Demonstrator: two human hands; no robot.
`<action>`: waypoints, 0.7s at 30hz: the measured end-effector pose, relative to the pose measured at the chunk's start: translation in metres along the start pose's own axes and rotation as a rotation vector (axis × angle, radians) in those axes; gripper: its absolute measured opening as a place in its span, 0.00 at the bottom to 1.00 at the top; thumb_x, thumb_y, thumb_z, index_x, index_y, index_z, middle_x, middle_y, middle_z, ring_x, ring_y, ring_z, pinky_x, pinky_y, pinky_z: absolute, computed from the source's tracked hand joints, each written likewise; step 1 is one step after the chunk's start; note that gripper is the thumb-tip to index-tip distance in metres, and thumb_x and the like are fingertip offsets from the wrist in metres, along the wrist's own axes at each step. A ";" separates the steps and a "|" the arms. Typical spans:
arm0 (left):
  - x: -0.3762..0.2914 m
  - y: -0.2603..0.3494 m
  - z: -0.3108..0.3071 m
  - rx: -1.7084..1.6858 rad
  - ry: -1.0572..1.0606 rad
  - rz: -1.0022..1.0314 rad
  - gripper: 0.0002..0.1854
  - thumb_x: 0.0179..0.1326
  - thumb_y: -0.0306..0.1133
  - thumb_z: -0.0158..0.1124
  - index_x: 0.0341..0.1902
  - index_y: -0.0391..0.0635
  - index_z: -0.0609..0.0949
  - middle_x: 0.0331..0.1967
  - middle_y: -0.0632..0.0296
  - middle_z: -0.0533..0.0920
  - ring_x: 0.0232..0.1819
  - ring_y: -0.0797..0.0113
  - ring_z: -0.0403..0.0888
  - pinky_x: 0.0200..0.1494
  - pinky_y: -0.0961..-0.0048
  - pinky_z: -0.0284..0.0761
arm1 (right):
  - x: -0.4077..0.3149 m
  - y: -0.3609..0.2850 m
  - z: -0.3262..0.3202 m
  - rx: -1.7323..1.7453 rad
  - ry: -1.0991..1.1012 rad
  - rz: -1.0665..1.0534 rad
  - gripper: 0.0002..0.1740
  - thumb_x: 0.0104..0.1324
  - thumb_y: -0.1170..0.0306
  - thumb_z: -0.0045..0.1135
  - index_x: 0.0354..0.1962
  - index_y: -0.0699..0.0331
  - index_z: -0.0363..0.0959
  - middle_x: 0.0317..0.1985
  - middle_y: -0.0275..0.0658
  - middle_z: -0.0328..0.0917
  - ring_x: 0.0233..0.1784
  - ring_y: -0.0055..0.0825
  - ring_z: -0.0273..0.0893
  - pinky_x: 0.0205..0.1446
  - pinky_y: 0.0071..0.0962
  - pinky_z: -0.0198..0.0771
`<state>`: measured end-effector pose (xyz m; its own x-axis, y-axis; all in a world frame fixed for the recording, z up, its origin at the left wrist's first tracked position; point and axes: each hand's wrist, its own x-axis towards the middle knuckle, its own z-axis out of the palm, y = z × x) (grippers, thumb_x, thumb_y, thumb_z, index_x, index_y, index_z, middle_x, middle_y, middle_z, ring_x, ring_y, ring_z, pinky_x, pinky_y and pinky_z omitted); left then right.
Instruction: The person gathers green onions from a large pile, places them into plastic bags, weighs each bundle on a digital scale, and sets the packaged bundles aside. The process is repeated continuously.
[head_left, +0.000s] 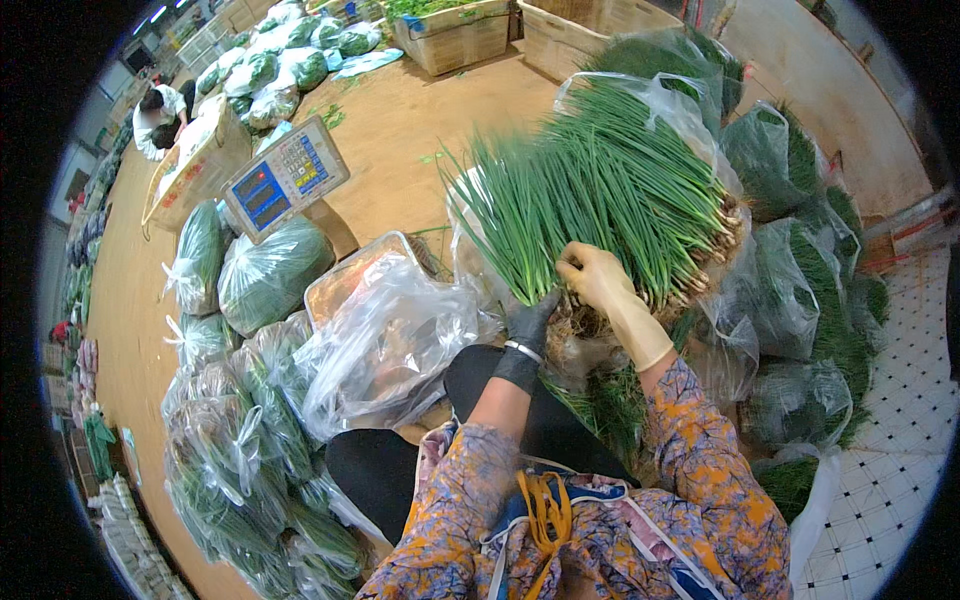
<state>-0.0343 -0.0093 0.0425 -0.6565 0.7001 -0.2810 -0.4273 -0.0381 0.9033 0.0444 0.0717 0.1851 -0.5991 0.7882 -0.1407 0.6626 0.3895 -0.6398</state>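
My left hand (527, 326), in a dark grey glove with a pale band at the wrist, grips a bunch of green onions (517, 251) near its white ends. Their leaves point away from me. Just right of it, my right hand (600, 279) wears a cream rubber glove and has curled fingers over the stem ends. Whether those fingers pinch a stem is hidden. A large pile of green onions (630, 180) spreads beyond both hands on clear plastic, with its roots (720, 244) towards the right. Loose brown roots (570, 334) hang below my hands.
On my left, a digital scale display (285, 180) stands behind a pan (360, 262) partly covered by clear plastic bags (390, 337). Bagged greens (255, 442) crowd the left floor. More bagged onions (780, 285) line the right. Crates (454, 37) stand ahead; a person (159, 120) bends at far left.
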 end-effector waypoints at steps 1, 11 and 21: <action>-0.001 0.002 0.003 -0.094 -0.005 -0.032 0.12 0.46 0.31 0.67 0.34 0.42 0.77 0.25 0.65 0.77 0.21 0.74 0.73 0.22 0.79 0.69 | -0.001 0.006 0.002 -0.003 0.043 -0.042 0.16 0.55 0.60 0.51 0.37 0.62 0.72 0.31 0.45 0.76 0.32 0.38 0.74 0.37 0.32 0.67; 0.006 -0.011 -0.002 -0.045 -0.118 -0.223 0.10 0.51 0.30 0.64 0.36 0.40 0.77 0.24 0.65 0.77 0.24 0.75 0.74 0.27 0.80 0.72 | 0.009 0.008 0.004 0.156 -0.190 0.168 0.14 0.55 0.63 0.53 0.34 0.65 0.71 0.26 0.38 0.75 0.26 0.25 0.71 0.29 0.26 0.65; -0.018 0.041 0.000 -0.541 -0.395 -0.362 0.14 0.53 0.31 0.60 0.43 0.41 0.75 0.38 0.58 0.78 0.38 0.65 0.78 0.41 0.68 0.76 | -0.020 0.032 -0.003 0.979 -0.168 -0.302 0.09 0.63 0.65 0.48 0.29 0.62 0.66 0.32 0.36 0.72 0.29 0.23 0.66 0.35 0.25 0.64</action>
<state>-0.0402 -0.0239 0.0848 -0.1898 0.9346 -0.3006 -0.8857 -0.0309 0.4633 0.0789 0.0695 0.1695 -0.7844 0.6161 0.0715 -0.1353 -0.0575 -0.9891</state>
